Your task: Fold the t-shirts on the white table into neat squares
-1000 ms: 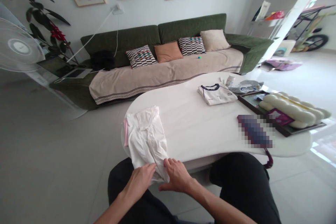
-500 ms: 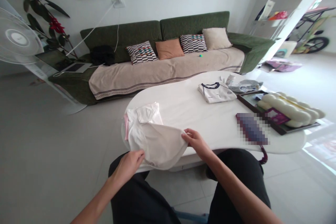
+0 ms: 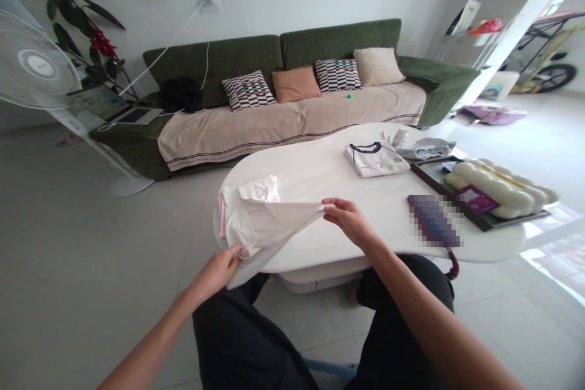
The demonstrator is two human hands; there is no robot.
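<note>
The white garment (image 3: 286, 222) lies at the left end of the worktop (image 3: 315, 180), its near part hanging over the edge above the dark trousers (image 3: 242, 329). The left hand (image 3: 226, 263) is closed on the cloth near that edge; the right hand (image 3: 350, 220) pinches a corner drawn out to the right, with thumb and fingertips. Between them the cloth runs taut, while its far part lies crumpled beside a strip of pink fabric (image 3: 222, 216) (whether the two are joined, I cannot tell).

The right pinch looks slight, so a harder pull could slip the corner free. Uneven tension between the hands could skew the cloth or drag its far part out of place, and the overhang could pull more of it off the worktop. The folded shirt (image 3: 378, 161), farther right, seems well clear of any snag.
</note>
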